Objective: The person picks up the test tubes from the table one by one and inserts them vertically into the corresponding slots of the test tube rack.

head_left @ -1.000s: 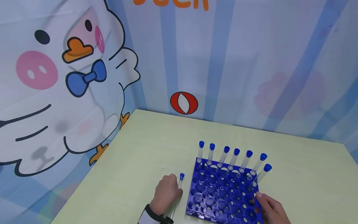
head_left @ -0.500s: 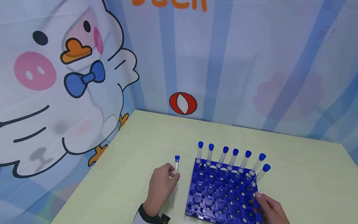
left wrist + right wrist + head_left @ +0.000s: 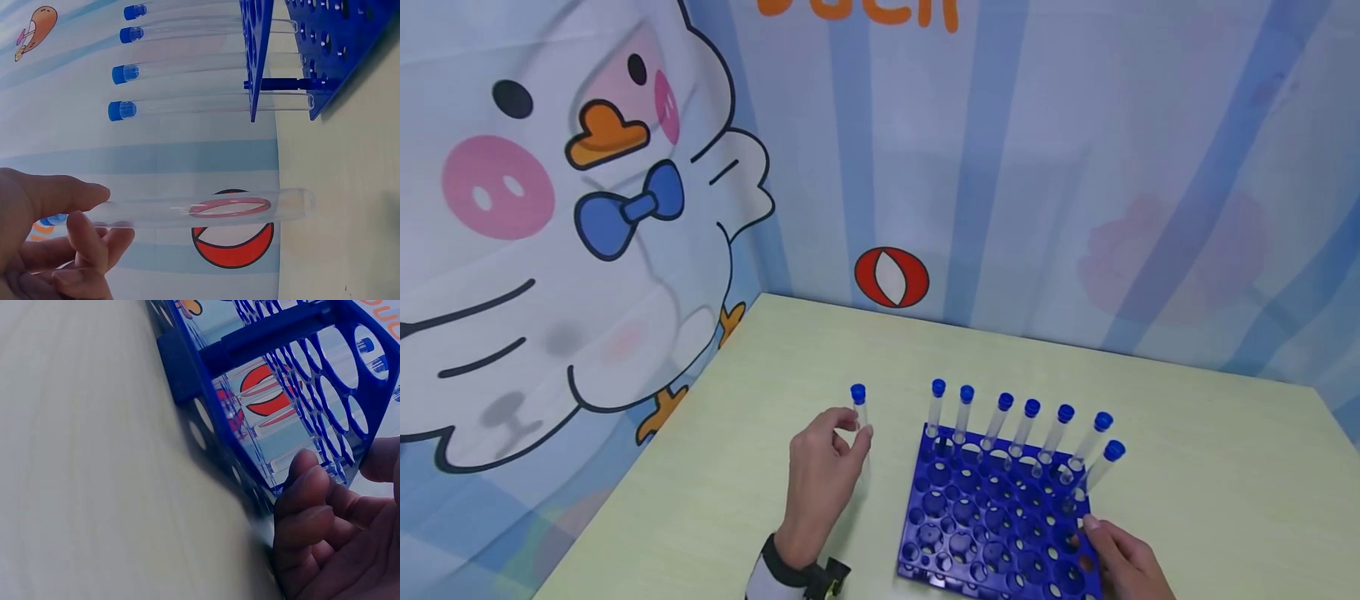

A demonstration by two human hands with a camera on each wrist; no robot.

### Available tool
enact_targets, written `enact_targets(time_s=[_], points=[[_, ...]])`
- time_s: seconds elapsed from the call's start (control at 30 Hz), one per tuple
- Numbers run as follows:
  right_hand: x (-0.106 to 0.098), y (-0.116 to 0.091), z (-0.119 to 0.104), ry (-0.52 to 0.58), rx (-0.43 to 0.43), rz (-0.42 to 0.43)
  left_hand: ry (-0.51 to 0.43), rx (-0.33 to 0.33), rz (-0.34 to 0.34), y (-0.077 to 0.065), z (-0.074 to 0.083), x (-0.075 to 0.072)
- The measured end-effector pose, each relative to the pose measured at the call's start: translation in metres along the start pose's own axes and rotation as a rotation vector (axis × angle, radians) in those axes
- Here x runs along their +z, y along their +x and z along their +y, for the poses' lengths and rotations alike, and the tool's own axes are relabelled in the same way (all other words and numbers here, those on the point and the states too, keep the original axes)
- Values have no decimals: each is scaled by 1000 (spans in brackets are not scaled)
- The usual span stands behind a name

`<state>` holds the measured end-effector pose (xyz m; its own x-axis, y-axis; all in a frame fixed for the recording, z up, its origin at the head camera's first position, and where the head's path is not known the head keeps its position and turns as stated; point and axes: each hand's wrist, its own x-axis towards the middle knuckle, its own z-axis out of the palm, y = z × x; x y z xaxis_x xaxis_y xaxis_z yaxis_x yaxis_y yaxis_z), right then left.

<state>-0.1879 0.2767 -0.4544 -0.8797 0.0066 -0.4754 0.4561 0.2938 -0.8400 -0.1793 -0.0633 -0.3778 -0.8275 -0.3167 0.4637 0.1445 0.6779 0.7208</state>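
My left hand (image 3: 823, 479) pinches a clear test tube (image 3: 250, 209) just below its blue cap (image 3: 858, 393). The tube hangs upright to the left of the blue test tube rack (image 3: 966, 521); in the left wrist view its rounded end points away from the fingers. My right hand (image 3: 1126, 557) grips the rack's right side, thumb on the upper plate and fingers curled beneath it, as the right wrist view shows (image 3: 325, 519). Several capped tubes (image 3: 1025, 427) stand in the rack's back row, and one more (image 3: 1105, 465) leans at the right edge.
The pale yellow table (image 3: 715, 500) spreads around the rack. Behind it hangs a light blue striped backdrop (image 3: 1037, 167) with a cartoon duck (image 3: 625, 317) at the left and a red and white ball (image 3: 891, 277) printed on it.
The left hand has lifted the tube from lying on the table to upright, moving it up and slightly left. The right hand and the rack stay in place.
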Motion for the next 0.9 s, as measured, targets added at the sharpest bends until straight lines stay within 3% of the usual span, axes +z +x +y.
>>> enact_targets(time_s=[0.23, 0.57, 0.9], points=[[0, 1, 2, 15, 4, -1, -8, 29, -14, 2, 6, 3], [0, 1, 1, -1, -8, 3, -50, 92, -77, 5, 29, 11], [-1, 1, 1, -19, -15, 8, -102, 121, -189, 6, 46, 26]])
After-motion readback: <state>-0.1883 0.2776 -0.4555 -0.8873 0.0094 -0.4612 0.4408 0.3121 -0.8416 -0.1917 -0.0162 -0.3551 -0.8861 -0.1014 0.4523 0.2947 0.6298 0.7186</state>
